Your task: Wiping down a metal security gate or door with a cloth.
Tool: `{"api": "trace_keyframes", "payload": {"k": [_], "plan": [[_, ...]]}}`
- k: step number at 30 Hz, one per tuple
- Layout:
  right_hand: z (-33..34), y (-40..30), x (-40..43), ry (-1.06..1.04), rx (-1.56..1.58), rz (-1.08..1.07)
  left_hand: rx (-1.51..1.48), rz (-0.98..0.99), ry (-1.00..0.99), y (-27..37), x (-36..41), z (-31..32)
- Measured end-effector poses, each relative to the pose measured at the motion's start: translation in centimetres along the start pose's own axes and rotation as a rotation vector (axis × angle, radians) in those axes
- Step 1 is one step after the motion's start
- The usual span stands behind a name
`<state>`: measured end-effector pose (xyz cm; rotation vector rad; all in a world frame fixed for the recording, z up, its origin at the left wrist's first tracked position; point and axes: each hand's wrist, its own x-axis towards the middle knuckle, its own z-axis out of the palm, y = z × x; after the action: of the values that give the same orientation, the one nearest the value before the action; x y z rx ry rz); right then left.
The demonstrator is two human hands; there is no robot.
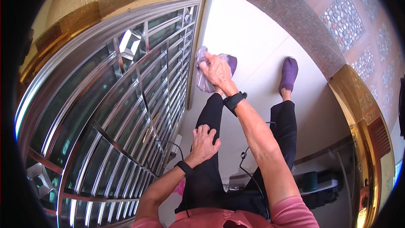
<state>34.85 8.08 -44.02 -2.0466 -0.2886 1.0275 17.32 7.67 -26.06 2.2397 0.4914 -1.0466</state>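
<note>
Bunched in my right hand (pixel 218 71) is a greyish-purple striped cloth (pixel 204 80), close to the edge of the door frame (pixel 196 38). Part of the cloth is hidden under the fingers. My left hand (pixel 204 144) rests on my left thigh or knee, over black trousers (pixel 210 110), with its fingers slightly spread and nothing in it. To the left stands a metal door (pixel 136 95) with shiny silver bars over a dark mesh. Both wrists wear black bands.
Purple shoes (pixel 288 72) are on the pale tiled floor (pixel 253 47). Beyond runs a brown stone threshold (pixel 284 12), then paving with pebble panels (pixel 343 22). A gold-coloured frame (pixel 364 142) stands on the right. A black cable (pixel 248 172) hangs across my lap.
</note>
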Motion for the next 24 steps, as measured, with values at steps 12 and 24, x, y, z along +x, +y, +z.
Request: {"api": "trace_keyframes", "payload": {"k": [12, 24], "plan": [[2.0, -2.6, 8.2, -0.119, 0.003, -0.124, -0.026, -0.004, -0.015, -0.8, -0.1, -1.0], [4.1, 3.2, 9.4, -0.023, -0.085, -0.093, -0.051, -0.027, -0.060, -1.1, 0.3, -2.1]]}}
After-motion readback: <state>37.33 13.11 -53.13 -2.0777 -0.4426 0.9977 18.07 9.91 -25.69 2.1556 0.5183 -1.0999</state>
